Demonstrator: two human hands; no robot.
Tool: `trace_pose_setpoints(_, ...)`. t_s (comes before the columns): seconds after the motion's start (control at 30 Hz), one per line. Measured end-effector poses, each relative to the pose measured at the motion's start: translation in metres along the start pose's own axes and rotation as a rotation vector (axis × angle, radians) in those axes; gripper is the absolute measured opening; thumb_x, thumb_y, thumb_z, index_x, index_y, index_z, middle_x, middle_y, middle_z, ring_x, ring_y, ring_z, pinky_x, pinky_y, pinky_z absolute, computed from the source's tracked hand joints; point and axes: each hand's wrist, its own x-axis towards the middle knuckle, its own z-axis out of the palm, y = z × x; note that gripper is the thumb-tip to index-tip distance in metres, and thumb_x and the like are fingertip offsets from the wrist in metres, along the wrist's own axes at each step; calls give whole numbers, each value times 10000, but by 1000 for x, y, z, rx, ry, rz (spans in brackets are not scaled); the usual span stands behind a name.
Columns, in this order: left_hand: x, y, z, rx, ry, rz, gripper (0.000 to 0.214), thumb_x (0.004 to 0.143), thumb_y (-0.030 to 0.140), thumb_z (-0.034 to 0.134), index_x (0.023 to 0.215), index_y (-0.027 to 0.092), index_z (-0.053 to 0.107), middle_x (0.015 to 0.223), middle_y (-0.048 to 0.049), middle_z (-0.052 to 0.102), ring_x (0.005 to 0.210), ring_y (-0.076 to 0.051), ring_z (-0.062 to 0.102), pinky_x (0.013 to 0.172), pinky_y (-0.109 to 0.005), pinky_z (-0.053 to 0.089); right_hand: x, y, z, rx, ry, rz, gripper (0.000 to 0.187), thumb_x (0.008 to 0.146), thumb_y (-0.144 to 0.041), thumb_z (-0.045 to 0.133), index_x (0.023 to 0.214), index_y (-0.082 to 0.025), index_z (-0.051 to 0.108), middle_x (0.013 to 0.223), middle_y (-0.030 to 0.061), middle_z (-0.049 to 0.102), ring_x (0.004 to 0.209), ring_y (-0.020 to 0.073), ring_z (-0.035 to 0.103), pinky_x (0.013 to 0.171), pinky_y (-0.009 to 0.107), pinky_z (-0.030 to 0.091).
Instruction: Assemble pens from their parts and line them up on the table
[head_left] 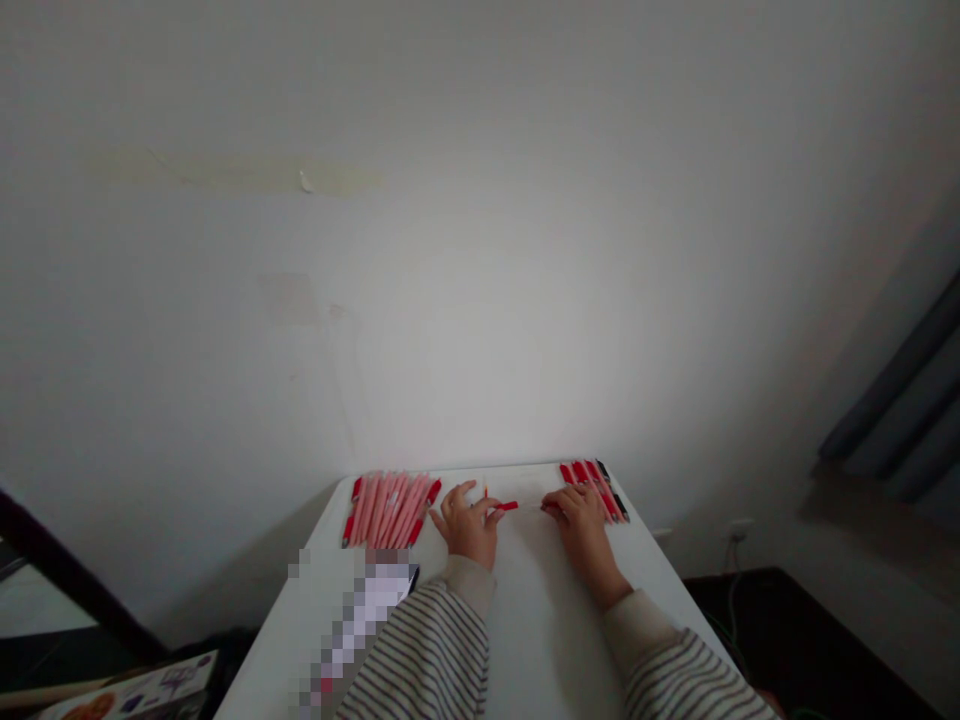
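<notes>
My left hand (pixel 471 528) pinches a red pen piece (pixel 508 506) over the tabletop (pixel 529 610); my right hand (pixel 578 518), a thin pale rod (pixel 532 506) near its end. This one looks unfinished. Red pens (pixel 589 474) lie rightward, pink pens (pixel 390 510) leftward; which are done, I can't tell.

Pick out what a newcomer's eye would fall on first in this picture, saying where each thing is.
Probably the bundle of slim pink pieces at the far left of the white table, with a smaller red row at the far right. Between them, the left hand holds a short red piece, while the right hand is close by the red row. Striped sleeves stand out below.
</notes>
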Motion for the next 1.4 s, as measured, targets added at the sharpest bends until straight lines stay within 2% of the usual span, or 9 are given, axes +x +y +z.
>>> trace_pose_setpoints(0.23,1,-3,2,-15,1,19,109,717,275,719,792,345,756,1251,-19,587,1240,-293,426,1096,-641,166,0,3,-1,-42,59,30,181,895,-350,541,891,-257,695,908,47,683,1009,268,490,891,404,354)
trace_pose_setpoints(0.67,-1,4,-1,-5,-19,22,121,693,228,738,765,324,761,1253,-25,592,1247,-297,409,1099,-643,139,1,0,-2,-29,59,-19,138,886,-336,561,875,-260,677,890,33,683,999,263,509,894,405,364)
trace_pose_setpoints(0.87,-1,3,-1,-1,-21,20,81,692,291,745,742,355,750,1244,2,602,1235,-284,428,1100,-634,138,2,-2,-4,-13,68,-37,125,881,-318,561,861,-262,671,876,34,683,967,256,527,879,406,376)
trace_pose_setpoints(1.07,0,1,1,24,-37,30,60,727,319,709,756,350,750,1261,-2,592,1246,-292,408,1096,-643,119,2,-2,-4,15,68,-39,122,878,-316,560,870,-267,672,882,33,683,947,251,529,890,418,375)
trace_pose_setpoints(1.4,-1,3,0,58,-49,35,101,785,324,647,759,324,744,1271,-22,592,1251,-292,418,1066,-693,175,2,-4,-7,58,64,-32,137,886,-320,551,860,-257,670,877,39,685,941,246,522,871,405,385)
